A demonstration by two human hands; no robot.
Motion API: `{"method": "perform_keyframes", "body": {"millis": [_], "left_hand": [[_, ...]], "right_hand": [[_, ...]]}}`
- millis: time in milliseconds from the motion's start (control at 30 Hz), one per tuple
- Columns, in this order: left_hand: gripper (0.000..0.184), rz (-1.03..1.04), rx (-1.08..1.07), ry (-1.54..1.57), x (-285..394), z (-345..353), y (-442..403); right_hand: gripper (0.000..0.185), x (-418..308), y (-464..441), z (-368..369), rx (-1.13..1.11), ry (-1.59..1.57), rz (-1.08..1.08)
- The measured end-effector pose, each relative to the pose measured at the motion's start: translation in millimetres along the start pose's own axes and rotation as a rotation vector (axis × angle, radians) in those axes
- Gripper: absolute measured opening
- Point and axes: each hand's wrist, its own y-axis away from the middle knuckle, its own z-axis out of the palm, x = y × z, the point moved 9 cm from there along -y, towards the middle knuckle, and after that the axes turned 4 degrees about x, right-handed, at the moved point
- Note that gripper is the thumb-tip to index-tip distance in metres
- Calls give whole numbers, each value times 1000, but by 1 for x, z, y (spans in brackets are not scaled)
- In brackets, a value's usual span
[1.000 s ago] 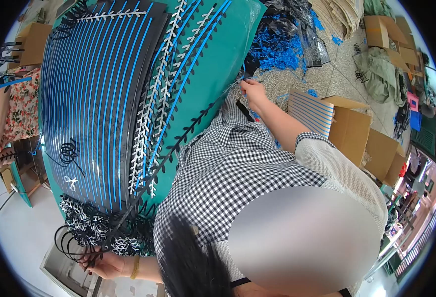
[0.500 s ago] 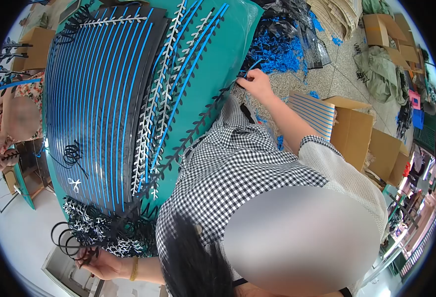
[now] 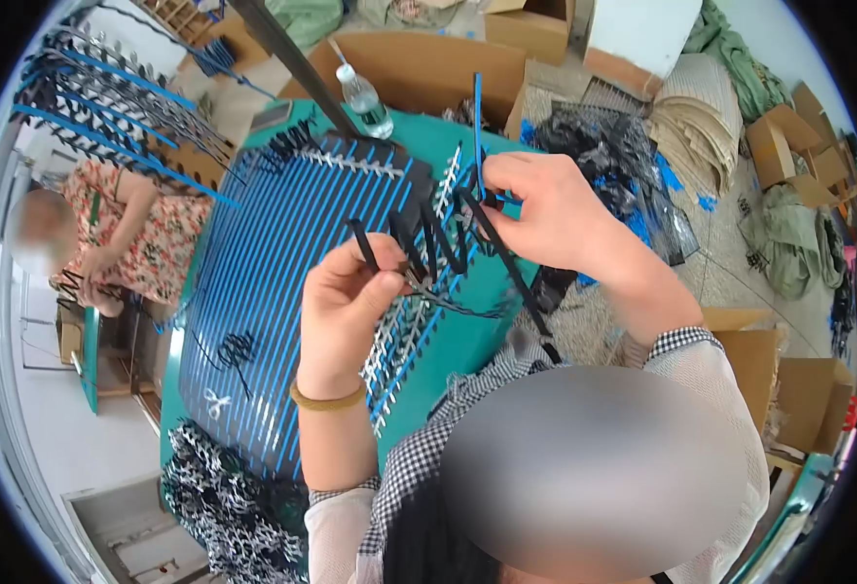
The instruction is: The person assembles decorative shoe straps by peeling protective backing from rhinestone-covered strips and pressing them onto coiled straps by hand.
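Over the green table, my left hand pinches a coiled black strip between thumb and fingers. To its right, my right hand is closed on black and blue strips, one blue end standing upright above the fingers. Between the two hands the black strip forms several loops. Below them lie leaf-patterned white and black strips. Left of my left hand, a dark sheet with blue stripes carries a small black coil and white scissors.
A pile of leafy trimmings sits at the table's near left corner. A bottle stands at the far edge beside a dark pole. Another person is at the left. Cardboard boxes and black-and-blue scraps lie at the right.
Both hands have come up and together over the table, bringing the black strip and its coils with them. The view has shifted, and the bottle and pole now show.
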Motion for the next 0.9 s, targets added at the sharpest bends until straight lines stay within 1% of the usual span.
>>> {"method": "perform_keyframes", "body": {"millis": [67,100,133,167,200,233,267,300,333,400,433,467,500,533,567,600,633,667,700,733,800,833,867,900], "left_hand": [[10,99,-98,-3,20,1,2],[10,136,-35,-37,35,-5,8],[10,216,31,-52,48,-21,13],[11,304,66,-134,65,-40,21],[14,356,246,-129,81,-64,33],[14,533,310,-80,99,-90,47],[18,680,270,1,109,-117,63],[21,705,439,220,114,-144,75],[20,750,211,297,127,-124,82],[15,720,353,-12,131,-131,89],[14,601,370,-186,127,-118,84],[14,474,391,-355,119,-101,74],[14,382,333,-567,108,-84,61],[12,274,239,-588,88,-71,49],[8,151,171,-557,66,-61,38],[2,40,122,-453,44,-55,30],[2,51,33,-425,26,-48,22],[2,-54,-22,-375,13,-38,21],[0,-62,-44,-322,1,-34,20],[2,-140,-82,-220,-8,-28,22],[6,-3,-155,-114,5,-13,30],[10,61,-142,-70,11,-12,33],[9,173,-176,-114,22,-7,36],[8,212,-175,-141,23,-6,36]], "right_hand": [[12,-4,-8,-12,50,85,-5],[12,-2,-11,-23,89,147,3],[12,1,-15,-34,125,207,15],[14,10,-16,-40,145,217,33],[15,16,-15,-45,142,213,49],[15,20,-14,-49,136,208,64],[16,23,-12,-51,127,200,79],[18,24,-11,-53,122,134,100],[17,23,-10,-52,92,84,97],[17,16,-10,-43,21,-23,80],[18,10,-11,-37,-51,-139,144],[18,0,-13,-34,-47,-148,123],[18,-10,-15,-29,-44,-159,101],[18,-21,-17,-23,-45,-169,74],[17,-37,-20,-19,-19,-105,-21],[16,-47,-22,-13,-25,-58,-63],[15,-56,-24,-6,-27,-11,-108],[15,-66,-26,0,-26,37,-154],[12,-75,-26,6,-50,128,-174],[12,-82,-28,11,-62,166,-206],[11,-91,-29,22,-80,248,-247],[11,-94,-29,28,-116,241,-268],[11,-97,-29,34,-152,233,-284],[11,-99,-28,40,-189,225,-299]]}}
